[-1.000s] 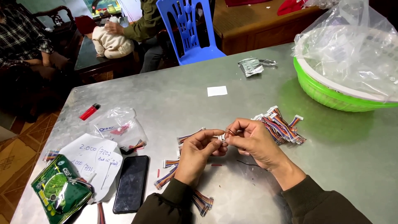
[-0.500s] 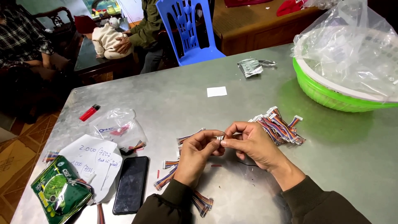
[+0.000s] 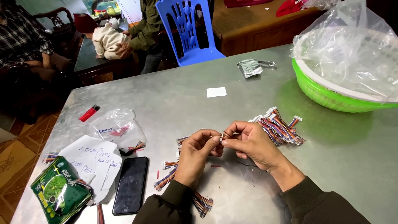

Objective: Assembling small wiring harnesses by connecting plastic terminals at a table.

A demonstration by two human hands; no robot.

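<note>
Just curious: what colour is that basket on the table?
Bright green basket, seen in the head view.

1 phone [image 3: 131, 185], 1 lighter [image 3: 89, 113], 1 basket [image 3: 327, 96]

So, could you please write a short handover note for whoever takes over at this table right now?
Left hand: pinching one end of a small cable piece above the table.
Right hand: pinching the other end; fingertips of both hands meet.
Cable pile: just right of the right hand, many striped cables with white plugs.
Loose cables: scattered under and left of the left hand.
Done: cannot tell which cables are finished.
Left: the piece in hand, at least.
Nearby: phone, green basket.
</note>
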